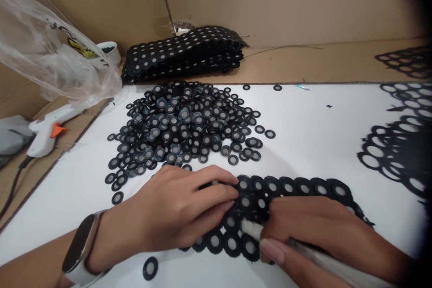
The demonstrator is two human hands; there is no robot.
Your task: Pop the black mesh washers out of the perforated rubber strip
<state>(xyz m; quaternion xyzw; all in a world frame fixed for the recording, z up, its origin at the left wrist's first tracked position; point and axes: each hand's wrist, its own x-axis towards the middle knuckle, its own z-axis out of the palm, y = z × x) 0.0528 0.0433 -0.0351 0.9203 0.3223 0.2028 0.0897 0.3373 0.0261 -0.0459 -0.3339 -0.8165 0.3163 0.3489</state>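
Note:
My left hand [175, 216] lies flat on a black sheet of punched rings [297, 187] on the white table, fingers stretched along its left end, holding it down. My right hand [320, 234] is closed around a white stick-like tool [251, 229], its tip pressed onto the sheet just below my left fingertips. A smartwatch sits on my left wrist. Behind the hands lies a big pile of loose black rings [184, 128] with pale centres.
A stack of ring sheets [185, 54] leans by the cardboard wall. Emptied black webs [398, 148] lie at right. A white glue gun [50, 128], a plastic bag [50, 54] and a small white cup [110, 49] sit at left. One loose ring [150, 268] lies near my wrist.

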